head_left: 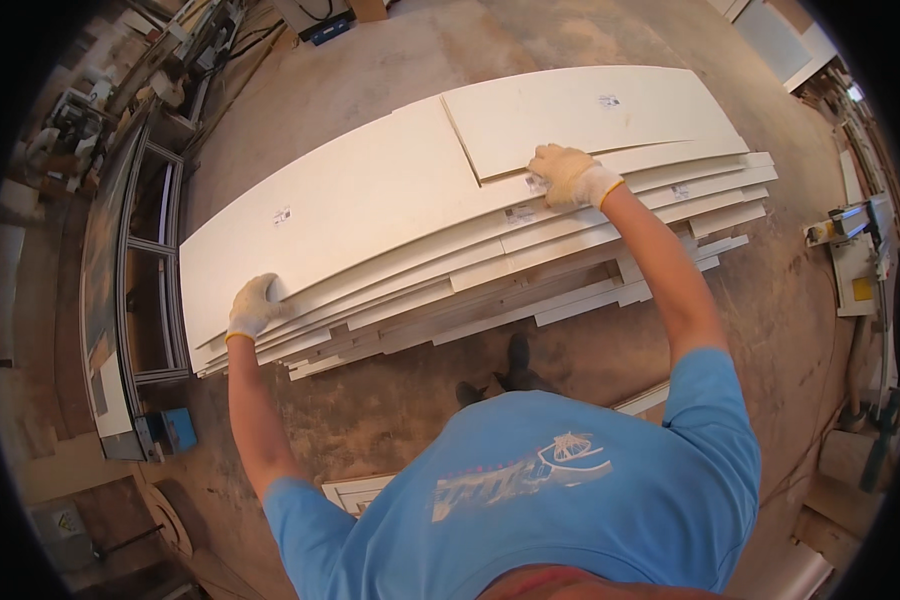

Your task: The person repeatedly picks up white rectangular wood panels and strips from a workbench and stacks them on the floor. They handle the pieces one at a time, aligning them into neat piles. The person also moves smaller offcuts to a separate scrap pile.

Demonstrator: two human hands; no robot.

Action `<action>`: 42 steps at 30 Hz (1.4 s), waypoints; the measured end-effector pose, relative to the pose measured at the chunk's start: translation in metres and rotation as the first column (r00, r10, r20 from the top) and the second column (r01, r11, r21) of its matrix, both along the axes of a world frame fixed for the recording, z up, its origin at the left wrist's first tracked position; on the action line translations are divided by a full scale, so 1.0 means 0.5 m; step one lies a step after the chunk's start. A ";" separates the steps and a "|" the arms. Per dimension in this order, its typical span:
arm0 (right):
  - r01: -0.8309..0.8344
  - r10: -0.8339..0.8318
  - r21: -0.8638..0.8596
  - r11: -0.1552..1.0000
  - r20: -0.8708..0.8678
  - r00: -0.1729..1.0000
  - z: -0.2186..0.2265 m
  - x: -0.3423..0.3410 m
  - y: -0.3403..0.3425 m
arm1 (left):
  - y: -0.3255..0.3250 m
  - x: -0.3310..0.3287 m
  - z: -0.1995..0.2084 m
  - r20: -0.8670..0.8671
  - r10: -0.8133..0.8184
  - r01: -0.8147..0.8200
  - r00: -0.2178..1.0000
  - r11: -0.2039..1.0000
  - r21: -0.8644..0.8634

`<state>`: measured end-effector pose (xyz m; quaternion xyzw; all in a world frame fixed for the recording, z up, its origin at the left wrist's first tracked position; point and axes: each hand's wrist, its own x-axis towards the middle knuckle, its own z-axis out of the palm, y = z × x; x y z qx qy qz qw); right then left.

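A long white board lies on top of a stack of white boards in front of me. My left hand, in a pale work glove, grips the near edge of this board toward its left end. Farther right, my gloved right hand is closed over the same near edge, with its fingers partly hidden. Just beyond the right hand, a shorter white board rests on the stack at the right. Small printed labels are stuck on several boards.
A metal-framed bench or machine stands close to the stack's left end. More equipment is at the far right. Flat white pieces lie on the floor by my body. A blue box is at the lower left.
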<state>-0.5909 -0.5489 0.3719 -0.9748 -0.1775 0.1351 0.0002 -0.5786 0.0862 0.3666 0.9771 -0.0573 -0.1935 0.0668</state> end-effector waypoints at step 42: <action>-0.002 -0.148 0.238 0.971 0.610 0.778 -0.251 -0.090 0.025 | 0.026 -0.044 -0.230 0.690 0.068 -0.011 0.721 0.996 -0.087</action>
